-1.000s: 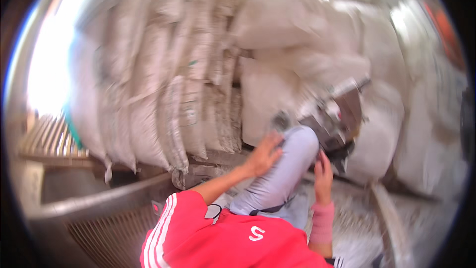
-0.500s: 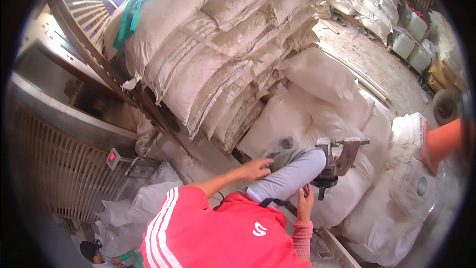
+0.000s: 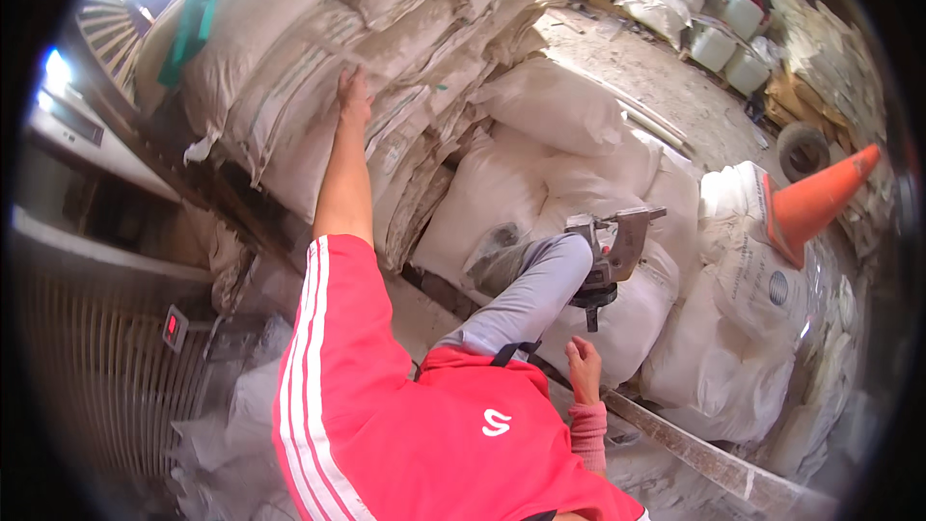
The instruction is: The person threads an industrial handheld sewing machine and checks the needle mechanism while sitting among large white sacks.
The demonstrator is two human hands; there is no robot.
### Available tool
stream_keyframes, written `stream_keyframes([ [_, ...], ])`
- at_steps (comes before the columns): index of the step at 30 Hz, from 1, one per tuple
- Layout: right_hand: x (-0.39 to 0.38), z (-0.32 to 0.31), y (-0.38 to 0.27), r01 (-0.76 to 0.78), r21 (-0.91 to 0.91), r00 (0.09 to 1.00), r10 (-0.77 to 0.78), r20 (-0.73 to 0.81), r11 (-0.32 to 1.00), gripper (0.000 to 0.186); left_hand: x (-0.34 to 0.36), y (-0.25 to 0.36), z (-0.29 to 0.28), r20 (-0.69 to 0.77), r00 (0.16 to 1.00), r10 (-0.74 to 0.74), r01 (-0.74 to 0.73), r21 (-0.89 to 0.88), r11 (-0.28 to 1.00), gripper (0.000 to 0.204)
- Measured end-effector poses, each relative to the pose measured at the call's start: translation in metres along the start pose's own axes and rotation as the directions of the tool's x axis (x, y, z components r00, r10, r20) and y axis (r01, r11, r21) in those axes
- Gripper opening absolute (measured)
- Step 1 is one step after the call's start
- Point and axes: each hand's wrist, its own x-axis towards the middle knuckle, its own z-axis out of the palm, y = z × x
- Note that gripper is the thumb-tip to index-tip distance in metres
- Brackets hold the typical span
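My left hand (image 3: pixel 355 96) is stretched up to the side of a tall stack of dusty pale sacks (image 3: pixel 289 14). Its fingers lie extended against a sack and hold nothing. My right hand (image 3: pixel 584 369) hangs in the air near my waist, fingers loosely bent, thumb apart, with nothing visible in it. Just beyond it, a dark grey metal machine with a black handle-like part (image 3: pixel 610 246) rests by my bent knee (image 3: pixel 564 265), above plump white sacks (image 3: pixel 627 314). It resembles a portable bag-sewing machine; my leg hides part of it.
An orange traffic cone (image 3: pixel 820 198) lies tilted on white sacks at the right. A dusty beam (image 3: pixel 694 444) runs along the lower right. At left stand a slatted metal barrier (image 3: pixel 106 376) and a small red-lit display (image 3: pixel 174 326). Long poles (image 3: pixel 617 101) lie behind the sacks.
My left hand has risen from beside my thigh to the sack stack. The right hand has drawn slightly away from the machine. The view has shifted, showing more of the right side.
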Motion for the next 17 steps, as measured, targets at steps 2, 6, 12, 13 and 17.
stream_keyframes([
  [2,-0.005,-0.007,0.007,-0.017,-0.068,0.998,0.013,-0.058,0.998,0.036,0.005,0.005,0.026,-0.046,0.997,-0.057,0.056,-0.027,0.998,0.051],
  [6,-0.020,-0.008,0.009,-0.097,0.025,0.992,0.099,-0.079,0.995,0.035,-0.007,0.006,0.056,0.155,0.985,-0.078,0.089,-0.066,0.994,0.035],
  [12,-0.015,0.002,0.006,-0.133,0.100,0.987,0.141,-0.077,0.986,0.035,-0.046,-0.008,0.012,0.155,0.987,0.048,-0.017,-0.194,0.981,0.022],
  [13,-0.013,0.003,0.013,-0.119,0.110,0.989,0.127,-0.069,0.987,0.035,-0.053,-0.016,0.002,0.117,0.991,0.062,-0.036,-0.214,0.976,0.021],
  [17,0.004,0.018,0.032,-0.032,-0.012,0.999,0.032,-0.024,0.999,0.036,-0.052,-0.019,-0.057,0.090,0.986,0.137,-0.140,0.019,0.990,0.023],
])
